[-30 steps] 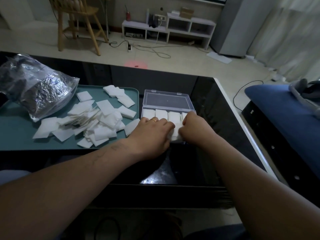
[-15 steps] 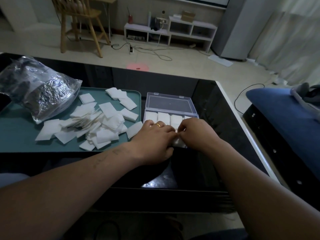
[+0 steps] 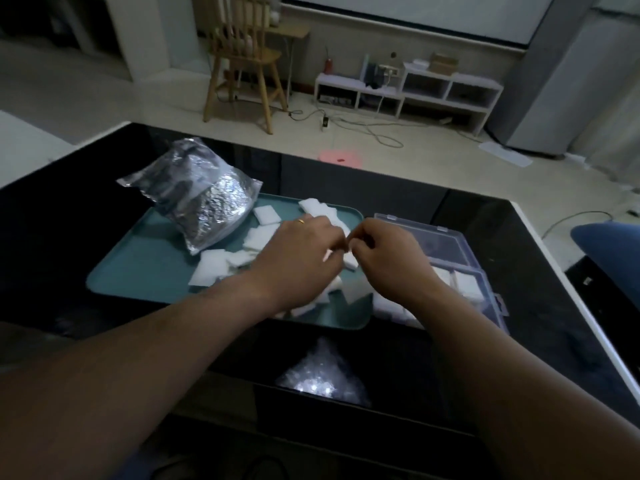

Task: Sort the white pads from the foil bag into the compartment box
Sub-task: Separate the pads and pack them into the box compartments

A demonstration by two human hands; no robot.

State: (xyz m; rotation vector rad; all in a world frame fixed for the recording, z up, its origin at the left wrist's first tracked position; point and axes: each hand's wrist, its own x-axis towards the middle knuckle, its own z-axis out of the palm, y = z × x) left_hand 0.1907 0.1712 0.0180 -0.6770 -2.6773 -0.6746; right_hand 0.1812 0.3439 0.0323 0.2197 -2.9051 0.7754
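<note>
Loose white pads (image 3: 213,270) lie scattered on a teal tray (image 3: 138,271), and the crumpled foil bag (image 3: 207,206) rests on the tray's far left corner. The clear compartment box (image 3: 485,271) stands just right of the tray with its lid open toward the back; white pads (image 3: 465,287) fill its visible compartments. My left hand (image 3: 301,261) and my right hand (image 3: 388,261) meet above the tray's right end, fingertips pinched together on a white pad (image 3: 350,264) between them. My forearms hide part of the pile and the box's near compartments.
The tray and box sit on a black glass table (image 3: 540,306) with a white right edge. Beyond it are a wooden chair (image 3: 242,64), a low white shelf (image 3: 408,91) and cables on the floor. A blue cushion (image 3: 609,244) lies at the right.
Both hands have left the box's near compartments and moved left and away from me to the pad pile on the tray, where they now pinch a pad. The view has tilted up.
</note>
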